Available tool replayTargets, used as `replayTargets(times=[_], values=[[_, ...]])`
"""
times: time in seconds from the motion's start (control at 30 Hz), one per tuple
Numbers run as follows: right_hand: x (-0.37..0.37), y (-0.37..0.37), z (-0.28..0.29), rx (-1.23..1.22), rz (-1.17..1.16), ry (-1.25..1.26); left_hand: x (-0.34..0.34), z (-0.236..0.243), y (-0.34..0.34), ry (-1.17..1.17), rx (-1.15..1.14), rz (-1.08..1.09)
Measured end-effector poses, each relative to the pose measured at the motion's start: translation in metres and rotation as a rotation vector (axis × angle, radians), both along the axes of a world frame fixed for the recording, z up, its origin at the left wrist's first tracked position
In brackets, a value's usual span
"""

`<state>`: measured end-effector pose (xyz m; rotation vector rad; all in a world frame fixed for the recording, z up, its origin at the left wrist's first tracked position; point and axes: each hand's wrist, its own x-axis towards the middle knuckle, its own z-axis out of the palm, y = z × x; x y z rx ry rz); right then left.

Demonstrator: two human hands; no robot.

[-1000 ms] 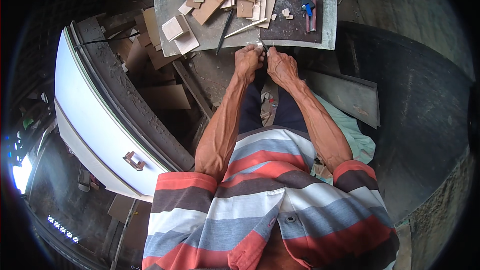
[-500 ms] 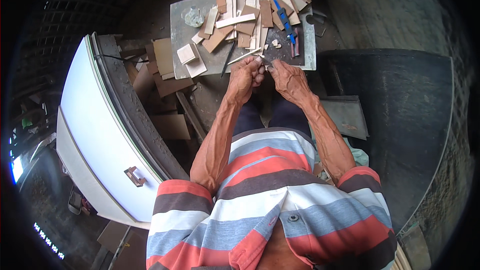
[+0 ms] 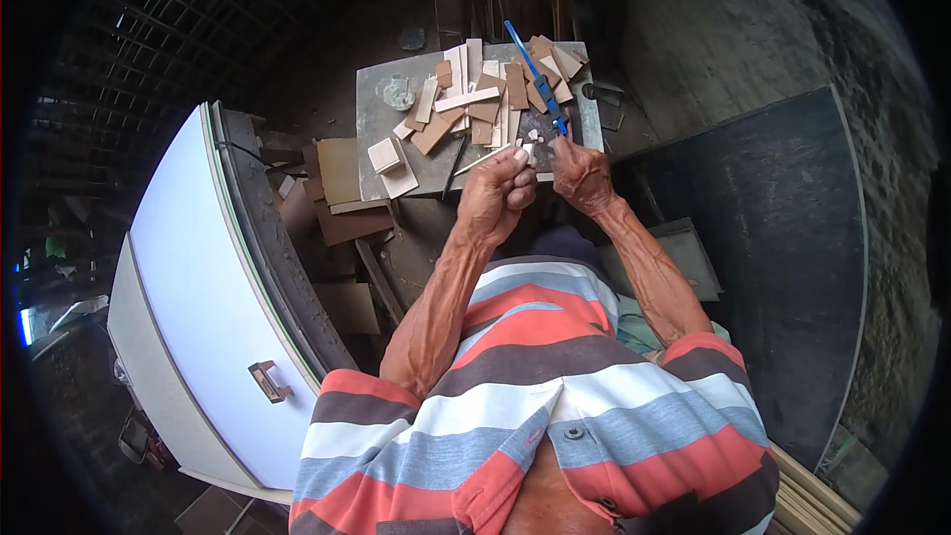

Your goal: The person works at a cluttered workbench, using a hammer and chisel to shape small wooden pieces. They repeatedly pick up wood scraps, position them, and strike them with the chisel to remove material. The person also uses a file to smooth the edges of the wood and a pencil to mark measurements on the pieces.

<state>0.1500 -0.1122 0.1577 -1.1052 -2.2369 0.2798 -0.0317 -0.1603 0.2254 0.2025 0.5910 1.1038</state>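
Note:
My left hand (image 3: 495,196) is closed in a pinch at the near edge of the worktable (image 3: 371,91), with a small pale wood piece (image 3: 530,152) at its fingertips. To its right, my right hand (image 3: 582,178) has curled fingers by the lower end of a long blue tool (image 3: 540,81). Whatever those fingers hold is hidden. Small pale chips (image 3: 535,136) lie just beyond my left fingertips. A thin light stick (image 3: 479,160) and a dark slim rod (image 3: 455,163) lie left of them.
Brown and pale wood offcuts (image 3: 433,132) are heaped across the table. A clear round container (image 3: 398,92) stands at its far left, with a small pale block (image 3: 386,155) nearer me. A white panel (image 3: 213,307) rises on my left, a dark board (image 3: 768,258) on my right.
The view has tilted up, so the table sits lower in the picture. My hands have moved apart; the right one now covers the red-handled tool near the blue tool's lower end.

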Motion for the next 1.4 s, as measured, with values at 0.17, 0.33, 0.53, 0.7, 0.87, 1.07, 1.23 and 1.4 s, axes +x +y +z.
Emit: replayTargets(times=[0.17, 0.33, 0.53, 0.7, 0.87, 1.07, 1.23, 1.4], values=[[0.033, -0.024, 0.016, -0.737, -0.119, 0.295, -0.020, 0.037, 0.004, 0.366, 0.159, 0.013], [0.016, -0.030, 0.071, -1.221, 0.112, 0.679, -0.013, 0.016, 0.004, 0.727, 0.197, -0.036], [0.014, -0.034, 0.069, -1.336, 0.135, 0.799, 0.001, 0.009, 0.011, 0.659, 0.236, -0.037], [0.010, -0.038, 0.063, -1.308, -0.022, 0.742, -0.002, 0.006, 0.005, 0.763, 0.160, -0.039], [0.006, -0.044, 0.047, -1.063, -0.002, 0.626, 0.002, 0.001, 0.000, 0.691, 0.108, -0.122], [-0.015, -0.049, 0.061, -0.708, -0.212, 0.141, 0.014, -0.001, -0.009, 0.805, 0.185, 0.082], [-0.024, -0.054, 0.052, -0.189, -0.308, -0.071, 0.016, -0.007, -0.012, 1.177, 0.371, 0.079], [-0.022, -0.049, 0.058, -0.355, -0.166, 0.008, 0.010, -0.004, -0.008, 1.215, 0.373, 0.091]])
